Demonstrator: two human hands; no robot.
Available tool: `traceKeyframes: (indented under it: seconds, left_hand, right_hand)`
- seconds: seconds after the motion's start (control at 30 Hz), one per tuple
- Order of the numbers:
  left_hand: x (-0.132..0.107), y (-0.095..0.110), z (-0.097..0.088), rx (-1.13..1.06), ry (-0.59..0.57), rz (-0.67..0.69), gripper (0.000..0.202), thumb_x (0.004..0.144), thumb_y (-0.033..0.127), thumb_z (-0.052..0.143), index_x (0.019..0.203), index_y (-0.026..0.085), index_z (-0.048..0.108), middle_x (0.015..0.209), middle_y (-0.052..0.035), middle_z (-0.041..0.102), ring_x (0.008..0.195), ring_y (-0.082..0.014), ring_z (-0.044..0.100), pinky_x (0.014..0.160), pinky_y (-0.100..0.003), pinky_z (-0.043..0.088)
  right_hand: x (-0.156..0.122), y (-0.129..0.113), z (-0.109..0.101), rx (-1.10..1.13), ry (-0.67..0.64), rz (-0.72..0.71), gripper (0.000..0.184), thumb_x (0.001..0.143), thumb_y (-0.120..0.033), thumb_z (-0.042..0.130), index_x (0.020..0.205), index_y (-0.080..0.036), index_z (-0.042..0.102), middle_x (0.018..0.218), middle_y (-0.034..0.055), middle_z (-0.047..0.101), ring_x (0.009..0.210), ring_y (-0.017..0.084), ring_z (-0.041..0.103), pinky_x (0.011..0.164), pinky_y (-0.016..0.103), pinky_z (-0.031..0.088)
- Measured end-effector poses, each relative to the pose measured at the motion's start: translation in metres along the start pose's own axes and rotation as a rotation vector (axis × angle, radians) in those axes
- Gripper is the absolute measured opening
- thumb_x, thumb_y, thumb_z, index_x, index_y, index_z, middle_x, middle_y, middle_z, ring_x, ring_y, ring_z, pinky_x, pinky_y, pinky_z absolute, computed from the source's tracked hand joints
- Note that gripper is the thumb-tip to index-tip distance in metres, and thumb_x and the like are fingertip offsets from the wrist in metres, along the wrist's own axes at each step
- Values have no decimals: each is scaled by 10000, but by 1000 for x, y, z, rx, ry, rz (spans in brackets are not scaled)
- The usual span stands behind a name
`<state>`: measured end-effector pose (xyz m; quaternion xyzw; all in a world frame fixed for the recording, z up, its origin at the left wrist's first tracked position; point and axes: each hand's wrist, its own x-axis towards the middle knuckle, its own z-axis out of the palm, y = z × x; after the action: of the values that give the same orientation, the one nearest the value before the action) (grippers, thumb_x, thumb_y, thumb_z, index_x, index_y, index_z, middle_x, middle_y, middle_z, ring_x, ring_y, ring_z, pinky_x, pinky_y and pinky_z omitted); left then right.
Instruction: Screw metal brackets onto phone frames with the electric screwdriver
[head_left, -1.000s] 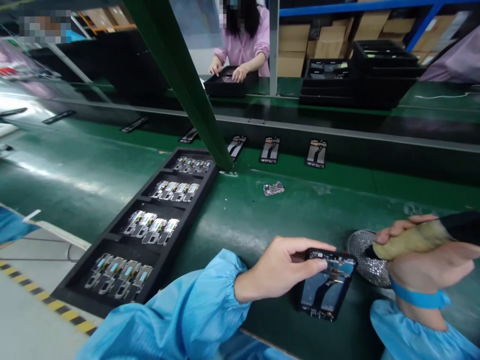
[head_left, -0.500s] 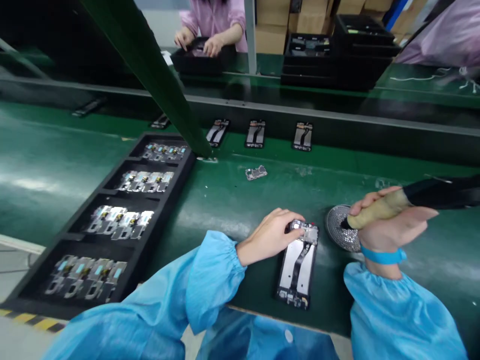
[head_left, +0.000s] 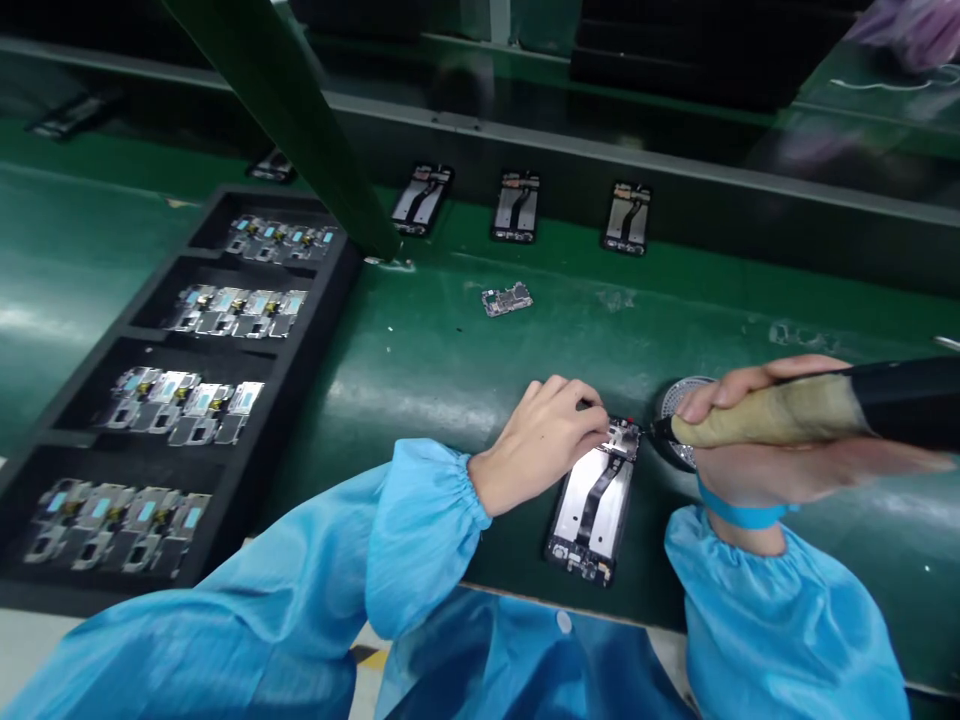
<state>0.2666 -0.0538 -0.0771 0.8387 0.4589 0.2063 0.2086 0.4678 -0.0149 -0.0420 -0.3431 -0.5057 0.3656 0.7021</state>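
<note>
An opened phone [head_left: 592, 510], its back off and a dark ribbon cable down its silver middle, lies near the bench's front edge. My left hand [head_left: 544, 440] grips its top end with curled fingers, partly covering the circuit board [head_left: 621, 440] there. In my right hand [head_left: 780, 470] is an electric screwdriver [head_left: 772, 410] with a yellowish wrapped grip, held nearly level. Its dark tip points left, close to the phone's top right corner; contact cannot be made out. Behind the tip sits a round metal dish [head_left: 679, 450], partly hidden by the screwdriver and hand.
A black compartment tray [head_left: 300, 390] with several circuit boards stands on the left. One loose board [head_left: 508, 299] lies beyond the phone. Several opened phones [head_left: 516, 207] line the bench's back. A green post [head_left: 300, 130] slants down beside the tray.
The screwdriver's tip has moved left from over the dish to the phone's top right corner. My left fingers have curled more at the phone's top. The view has tilted down.
</note>
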Motion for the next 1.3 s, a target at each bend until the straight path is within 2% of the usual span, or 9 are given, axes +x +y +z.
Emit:
traceKeyframes:
  seconds: [0.13, 0.3, 0.73, 0.83, 0.93, 1.03, 1.13, 1.23, 1.3]
  left_hand:
    - [-6, -1, -6, 25, -31, 30, 204, 1113, 355, 604, 1114, 228, 765, 1365, -46, 661, 1208, -246, 562, 902, -391, 400]
    - [-9, -2, -7, 42, -23, 39, 208, 1109, 364, 611, 1153, 243, 775, 1373, -44, 668, 1202, -249, 571, 892, -388, 400]
    - [-2, -11, -14, 10, -50, 113, 167, 1075, 334, 665, 1092, 246, 805, 1274, -49, 696, 1161, -224, 605, 940, -375, 472]
    - [36, -24, -19, -119, -56, 184, 117, 1035, 275, 717, 975, 239, 811, 1193, -22, 725, 1139, -184, 650, 1018, -332, 497]
    - [106, -35, -12, -74, 7, 164, 162, 1076, 243, 629, 1079, 200, 786, 1229, -58, 715, 1202, -196, 655, 1129, -361, 480]
    - [188, -41, 6, 93, 114, -24, 409, 1049, 340, 685, 1403, 139, 653, 1582, -205, 467, 1507, -346, 430, 1235, -491, 405]
    - [252, -41, 25, 162, 162, -228, 619, 1031, 447, 703, 1522, 112, 528, 1679, -273, 287, 1561, -444, 300, 1247, -631, 338]
    - [286, -39, 33, 232, 214, -303, 461, 1059, 273, 630, 1483, 109, 552, 1667, -252, 317, 1495, -417, 389, 1202, -617, 380]
    - [290, -40, 30, 251, 205, -283, 406, 1029, 136, 585, 1435, 125, 590, 1663, -219, 345, 1455, -397, 432, 1156, -610, 419]
  right_hand:
    - [1, 3, 0, -9, 12, 39, 700, 872, -918, 456, 971, -243, 616, 645, -8, 567, 453, 191, 555, 438, 353, 495]
    - [2, 8, -4, -3, -39, 11, 766, 880, -952, 324, 961, -242, 600, 613, -11, 546, 420, 195, 528, 410, 358, 471]
    - [-6, 4, 1, 64, -26, 94, 721, 812, -942, 514, 876, -229, 596, 615, -17, 551, 431, 185, 527, 393, 319, 454]
    - [4, -5, -14, 53, 84, 16, 602, 876, -797, 473, 1015, -240, 656, 691, 1, 570, 496, 200, 558, 465, 376, 518]
    - [19, -13, -25, 85, 280, 2, 499, 853, -683, 549, 1036, -233, 659, 768, 13, 557, 564, 194, 567, 506, 377, 541]
    - [29, -11, -30, 77, 352, 66, 562, 842, -772, 639, 1059, -254, 635, 812, -1, 542, 567, 189, 567, 526, 409, 586]
    - [29, -4, -32, 29, 344, 66, 620, 837, -825, 648, 1145, -287, 612, 824, -16, 560, 507, 202, 569, 463, 427, 567]
    - [25, 0, -33, -16, 328, 9, 578, 929, -781, 535, 1153, -255, 615, 750, -7, 580, 435, 197, 528, 376, 368, 461]
    - [23, 1, -34, -48, 315, -8, 570, 963, -749, 464, 1114, -224, 627, 681, -3, 568, 415, 194, 510, 371, 353, 438]
